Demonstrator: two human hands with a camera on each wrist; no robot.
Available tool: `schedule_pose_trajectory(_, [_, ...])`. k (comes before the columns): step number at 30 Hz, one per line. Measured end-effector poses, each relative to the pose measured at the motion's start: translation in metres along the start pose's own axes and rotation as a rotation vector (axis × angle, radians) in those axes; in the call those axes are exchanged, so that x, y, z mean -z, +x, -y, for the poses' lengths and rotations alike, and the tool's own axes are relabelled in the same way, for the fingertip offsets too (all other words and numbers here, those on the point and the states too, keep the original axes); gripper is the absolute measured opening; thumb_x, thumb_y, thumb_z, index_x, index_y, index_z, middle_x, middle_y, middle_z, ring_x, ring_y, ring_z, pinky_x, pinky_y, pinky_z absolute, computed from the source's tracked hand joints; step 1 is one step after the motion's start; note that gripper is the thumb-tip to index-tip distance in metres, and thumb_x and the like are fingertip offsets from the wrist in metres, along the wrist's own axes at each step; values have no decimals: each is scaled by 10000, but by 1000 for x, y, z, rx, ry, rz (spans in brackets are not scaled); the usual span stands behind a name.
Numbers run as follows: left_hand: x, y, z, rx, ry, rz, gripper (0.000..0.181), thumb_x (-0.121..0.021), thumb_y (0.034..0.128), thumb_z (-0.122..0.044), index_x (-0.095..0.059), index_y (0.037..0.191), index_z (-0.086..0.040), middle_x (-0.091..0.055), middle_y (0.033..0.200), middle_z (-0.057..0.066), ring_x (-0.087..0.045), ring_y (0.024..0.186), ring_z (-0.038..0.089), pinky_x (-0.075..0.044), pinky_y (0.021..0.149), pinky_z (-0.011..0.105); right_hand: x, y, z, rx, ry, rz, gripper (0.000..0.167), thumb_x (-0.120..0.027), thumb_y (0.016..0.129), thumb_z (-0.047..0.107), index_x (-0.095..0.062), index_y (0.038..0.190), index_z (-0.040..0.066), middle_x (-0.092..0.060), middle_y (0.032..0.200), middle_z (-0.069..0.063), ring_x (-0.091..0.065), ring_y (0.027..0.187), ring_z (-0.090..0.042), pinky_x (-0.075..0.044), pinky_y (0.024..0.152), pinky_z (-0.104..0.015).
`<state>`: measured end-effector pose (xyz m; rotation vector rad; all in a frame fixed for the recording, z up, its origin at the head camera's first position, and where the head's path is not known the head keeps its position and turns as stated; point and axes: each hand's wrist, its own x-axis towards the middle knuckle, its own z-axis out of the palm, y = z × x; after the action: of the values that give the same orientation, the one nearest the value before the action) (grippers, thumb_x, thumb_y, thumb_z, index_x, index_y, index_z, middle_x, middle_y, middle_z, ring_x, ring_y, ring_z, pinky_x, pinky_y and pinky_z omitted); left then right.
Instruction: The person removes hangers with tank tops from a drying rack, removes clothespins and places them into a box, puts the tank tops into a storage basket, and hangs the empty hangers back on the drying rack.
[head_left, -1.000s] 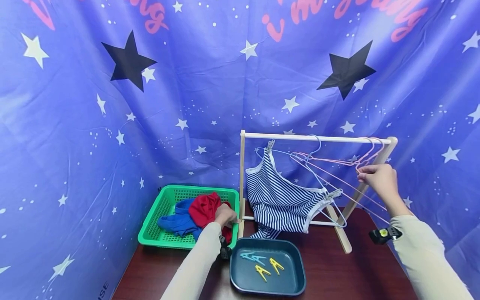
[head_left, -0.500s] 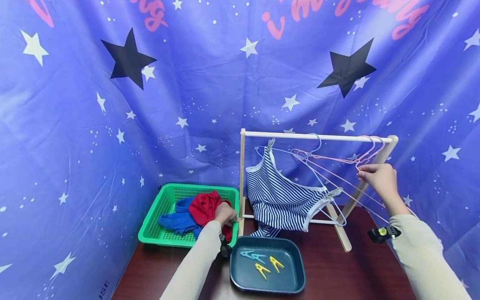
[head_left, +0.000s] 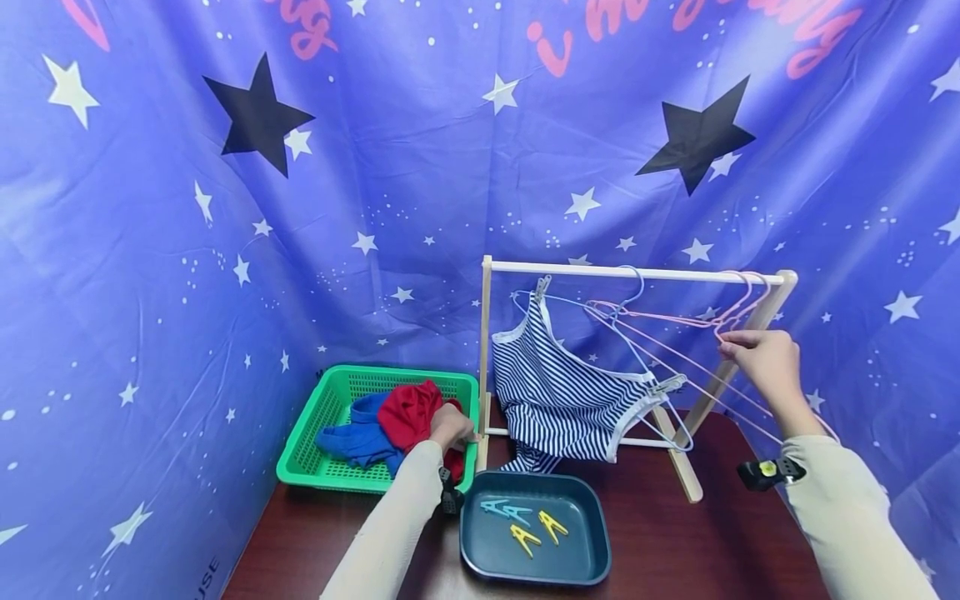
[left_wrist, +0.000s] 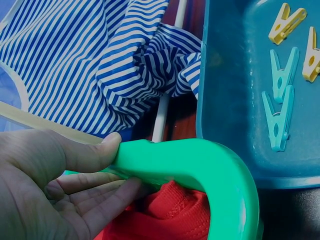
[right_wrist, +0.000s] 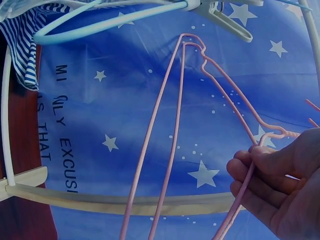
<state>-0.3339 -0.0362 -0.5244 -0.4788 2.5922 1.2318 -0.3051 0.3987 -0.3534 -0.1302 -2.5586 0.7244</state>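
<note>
My left hand [head_left: 452, 425] grips the right rim of a green plastic basket [left_wrist: 190, 155], thumb on the outer side and fingers inside. A red garment [head_left: 409, 412] and a blue garment [head_left: 360, 443] lie bunched in that basket. With thumb and fingertips, my right hand [head_left: 768, 367] pinches one of two pink hangers [right_wrist: 172, 120] hooked at the right end of a drying rack [head_left: 585, 268]. A navy-and-white striped top [head_left: 562, 392] hangs from a light blue hanger [head_left: 628, 342], fixed by two grey clips [head_left: 667, 387]. The top sags and twists at its lower left.
In front of the rack, a dark blue tray [head_left: 536, 575] holds two light blue clothespins [left_wrist: 278, 120] and two yellow clothespins [head_left: 553, 528]. All stand on a dark red-brown table [head_left: 660, 550]. A star-printed purple-blue curtain [head_left: 420, 167] encloses the back and sides.
The camera view shifts very slightly. Both hands keep their holds, and the right hand with the pink hanger moves a few pixels to the right.
</note>
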Motion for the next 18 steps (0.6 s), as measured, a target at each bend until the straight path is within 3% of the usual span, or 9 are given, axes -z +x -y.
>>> schedule_pose_trajectory(4, [0,1,0,-4,4,-1,292,-845,772,2,-570,695,-59,-630,689,107,-754,665,284,-621,629,335,2,-3,-1,-2,-34,-42,249,-724,925,160,-770,1074,-34,-759,894,-227,-383,604,205,-369,552,-194])
schedule_pose_trajectory(8, [-1,2,1,-2,5,0,290,-852,770,-6,-573,704,-55,-630,698,110,-745,634,271,-617,616,330,5,-6,1,-16,-11,-76,264,-717,934,154,-757,1107,-40,-730,1027,-253,-344,648,285,-374,593,-150])
schedule_pose_trajectory(11, [-2,3,1,2,-3,4,287,-856,766,-4,-576,721,-50,-632,718,117,-744,630,266,-618,619,334,9,-8,5,-56,47,-104,285,-708,947,164,-746,1140,-42,-786,780,58,-365,633,313,-387,586,-77])
schedule_pose_trajectory(14, [-2,4,2,2,-10,8,280,-855,763,1,-581,729,-48,-645,730,123,-746,633,266,-619,624,337,13,-9,15,-108,123,-147,301,-703,954,181,-741,1163,-33,-529,618,428,-420,585,278,-390,548,-35])
schedule_pose_trajectory(15, [-2,4,2,1,-8,8,279,-856,763,0,-584,729,-48,-649,733,123,-747,632,265,-620,627,337,14,-10,20,-119,148,-167,303,-703,954,184,-742,1164,-31,-417,626,501,-431,578,270,-389,546,-23])
schedule_pose_trajectory(18, [-1,4,3,-3,-8,9,269,-852,761,2,-589,728,-47,-659,744,128,-746,628,264,-619,624,338,14,-13,38,-105,218,-221,299,-724,938,176,-747,1143,-40,-423,623,515,-461,608,250,-382,577,-11])
